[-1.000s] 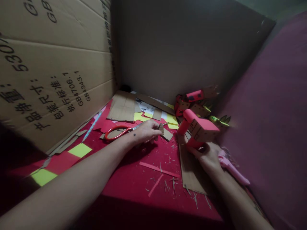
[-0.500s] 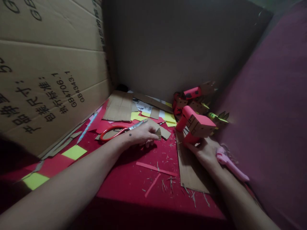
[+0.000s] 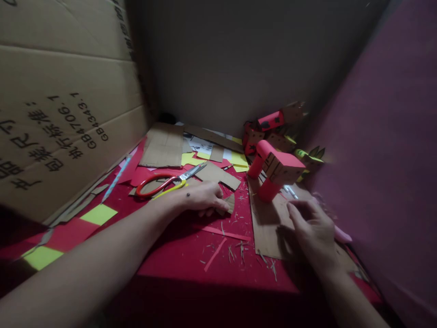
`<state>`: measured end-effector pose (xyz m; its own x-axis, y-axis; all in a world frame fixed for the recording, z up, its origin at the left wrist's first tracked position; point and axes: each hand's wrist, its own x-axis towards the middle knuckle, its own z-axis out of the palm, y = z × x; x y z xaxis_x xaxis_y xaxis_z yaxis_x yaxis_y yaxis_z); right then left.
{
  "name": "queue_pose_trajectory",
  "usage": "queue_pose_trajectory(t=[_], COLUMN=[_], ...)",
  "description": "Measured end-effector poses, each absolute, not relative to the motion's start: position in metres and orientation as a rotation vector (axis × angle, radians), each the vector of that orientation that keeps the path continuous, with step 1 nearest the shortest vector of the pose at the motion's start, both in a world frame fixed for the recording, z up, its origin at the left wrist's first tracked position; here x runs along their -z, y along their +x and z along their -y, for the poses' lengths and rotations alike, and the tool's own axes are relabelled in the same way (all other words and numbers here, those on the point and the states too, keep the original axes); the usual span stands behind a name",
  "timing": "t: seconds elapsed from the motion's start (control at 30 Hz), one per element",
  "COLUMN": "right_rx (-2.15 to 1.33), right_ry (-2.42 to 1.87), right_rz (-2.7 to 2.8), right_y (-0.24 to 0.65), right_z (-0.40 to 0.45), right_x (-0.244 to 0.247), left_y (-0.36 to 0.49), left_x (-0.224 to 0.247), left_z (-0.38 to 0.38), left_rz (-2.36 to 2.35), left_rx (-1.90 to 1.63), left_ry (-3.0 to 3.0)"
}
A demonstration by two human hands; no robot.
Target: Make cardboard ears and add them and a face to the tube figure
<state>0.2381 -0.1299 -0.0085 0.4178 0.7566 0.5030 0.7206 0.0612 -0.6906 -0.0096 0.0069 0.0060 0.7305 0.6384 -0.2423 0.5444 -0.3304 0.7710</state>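
My left hand (image 3: pixel 206 198) pinches a small piece of cardboard (image 3: pixel 229 205) just above the red cloth. Scissors (image 3: pixel 170 181) with red and yellow handles lie behind that wrist, blades apart. A red paper and cardboard animal figure (image 3: pixel 285 166) stands on its tube legs, on a flat cardboard sheet (image 3: pixel 268 232). To the right of it, my right hand (image 3: pixel 312 228) is apart from the figure, fingers loosely curved with a gap at the thumb. Nothing shows in that hand. Behind it lies a pink tool (image 3: pixel 341 234), partly hidden.
More paper and cardboard figures (image 3: pixel 271 120) are piled at the back right. Cardboard pieces (image 3: pixel 163 145) and yellow paper (image 3: pixel 239 158) cover the back. A large cardboard box (image 3: pixel 68 68) walls the left side. Red strips (image 3: pixel 215 254) and scraps litter the cloth (image 3: pixel 170 264).
My right hand has let go of the red figure and drawn back to the right, leaving it standing on the cardboard. My left hand still holds the small cardboard piece. The view has shifted slightly.
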Motion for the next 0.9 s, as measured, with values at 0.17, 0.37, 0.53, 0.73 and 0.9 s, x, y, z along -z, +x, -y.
queue_pose_trajectory(t=[0.17,0.37,0.53,0.73,0.9], right_rx=[-0.285,-0.126,-0.211,-0.087,0.118], right_ry=[-1.496,-1.482,-1.088,-0.663,-1.166], right_rz=[1.92,2.221,2.267,2.213,2.216], right_y=[0.185,0.135,0.077,0.083,0.146], right_z=[0.148,0.173,0.208,0.205,0.209], right_x=[0.001,0.044,0.099,0.065,0.023], left_y=[-0.007,-0.008,-0.006,-0.004,-0.005], left_x=[-0.001,-0.006,-0.006,-0.001,-0.001], left_z=[-0.01,-0.019,-0.016,-0.017,-0.021], left_rz=[-1.084,-1.189,-1.173,-1.147,-1.126], left_rx=[-0.364,-0.641,-0.774,-0.929,-0.977], left_ry=[2.186,2.243,2.136,1.963,1.876])
